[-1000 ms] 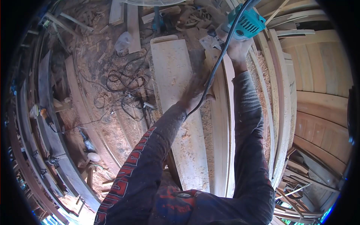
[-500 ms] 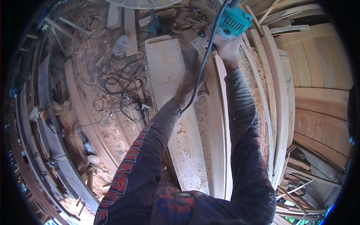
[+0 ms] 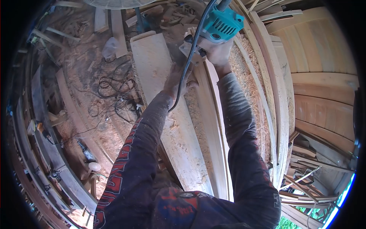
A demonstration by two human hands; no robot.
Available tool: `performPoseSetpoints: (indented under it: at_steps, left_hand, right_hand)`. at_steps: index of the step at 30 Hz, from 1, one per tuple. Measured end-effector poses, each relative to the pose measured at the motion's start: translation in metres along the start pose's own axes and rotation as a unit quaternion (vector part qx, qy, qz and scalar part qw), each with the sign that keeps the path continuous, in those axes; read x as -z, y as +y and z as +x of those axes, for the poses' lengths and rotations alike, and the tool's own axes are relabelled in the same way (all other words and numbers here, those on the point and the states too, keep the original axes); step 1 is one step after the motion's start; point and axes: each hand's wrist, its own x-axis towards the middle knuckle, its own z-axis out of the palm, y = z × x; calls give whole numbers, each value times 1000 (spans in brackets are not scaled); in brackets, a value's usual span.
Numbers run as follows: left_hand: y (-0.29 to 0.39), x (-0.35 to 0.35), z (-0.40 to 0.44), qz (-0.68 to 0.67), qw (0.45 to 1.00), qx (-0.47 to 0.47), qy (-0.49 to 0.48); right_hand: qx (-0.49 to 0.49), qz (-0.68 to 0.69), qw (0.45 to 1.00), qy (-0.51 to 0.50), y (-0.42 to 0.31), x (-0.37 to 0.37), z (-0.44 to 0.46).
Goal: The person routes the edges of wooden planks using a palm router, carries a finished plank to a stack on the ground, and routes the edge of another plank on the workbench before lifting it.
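A teal power tool (image 3: 223, 23) with a metal base plate (image 3: 193, 51) rests at the far end of a long narrow board (image 3: 207, 110). My right hand (image 3: 216, 51) is closed round the tool's near side. Nearer to me, my left hand (image 3: 179, 81) lies at the narrow board's left edge, its fingers partly hidden and blurred behind a black cable (image 3: 185, 68). That cable runs from the tool's top down past my left wrist. Under my left forearm is a wider pale board (image 3: 152, 61), dusted with shavings.
Tangled cables (image 3: 118, 93) lie on the sawdust-covered floor to the left. A fan guard (image 3: 114, 3) shows at the top edge. Long planks (image 3: 280, 114) line the right side, beside wooden panels (image 3: 322, 45). Dark beams (image 3: 53, 149) stand at the left, near a bottle (image 3: 87, 152).
The view has shifted. The tool and my right hand have come nearer along the narrow board. My left hand stays beside the board.
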Motion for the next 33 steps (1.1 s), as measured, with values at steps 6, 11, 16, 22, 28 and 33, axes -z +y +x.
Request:
performPoseSetpoints:
  at_steps: [6, 11, 16, 22, 28, 33]
  left_hand:
    - [-7, -4, 2, 54, 998, -33, -20]
    - [-12, -12, 1, -3, 1000, -20, -13]
    - [-11, -8, 2, -18, 998, -26, -47]
    - [-27, -21, 0, 63, 995, -40, -59]
    - [-4, 0, 0, 123, 988, -1, -93]
    - [-16, -12, 0, 130, 990, -47, -25]
  right_hand:
    - [-8, 28, 1000, -6, -24, 12, -24]
    - [-71, 44, 997, -2, -45, 22, -46]
    - [20, -51, 998, -34, -43, 37, -66]
    - [37, -69, 995, -55, -58, 49, -96]
    - [68, -157, 980, -97, -72, 66, -127]
    - [-108, 40, 992, -47, -89, 73, -151]
